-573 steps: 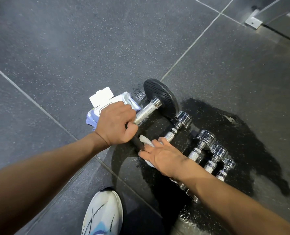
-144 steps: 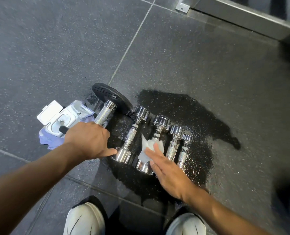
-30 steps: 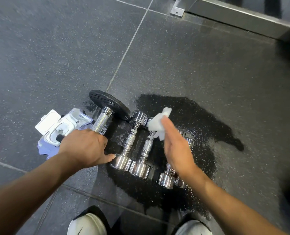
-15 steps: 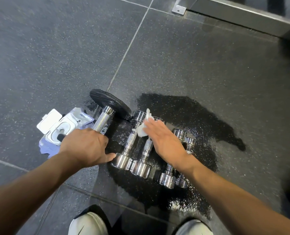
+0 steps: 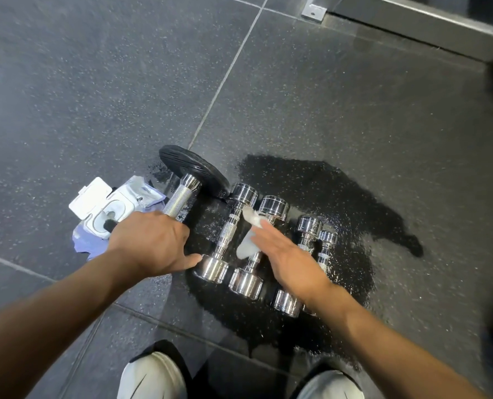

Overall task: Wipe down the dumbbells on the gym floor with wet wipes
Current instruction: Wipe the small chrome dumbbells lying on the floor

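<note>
Several chrome dumbbells lie side by side on a wet dark patch of the gym floor. My right hand (image 5: 290, 259) presses a white wet wipe (image 5: 248, 234) along the handle of the second chrome dumbbell (image 5: 257, 249), fingers flat and pointing away. To its left lies the largest chrome dumbbell (image 5: 228, 231); two smaller ones (image 5: 308, 228) lie to the right, partly under my wrist. My left hand (image 5: 150, 243) grips the knurled bar of a dumbbell with a black plate (image 5: 193, 171) at its far end.
An open pack of wet wipes (image 5: 110, 208) with its white lid flipped up lies on the floor left of my left hand. A grey metal frame base (image 5: 412, 21) runs across the top right. My two white shoes (image 5: 153, 375) show at the bottom edge.
My right hand lifted the wipe above the dumbbells, set it on the second dumbbell's far head, then slid it back along the handle towards me. My left hand kept its grip.
</note>
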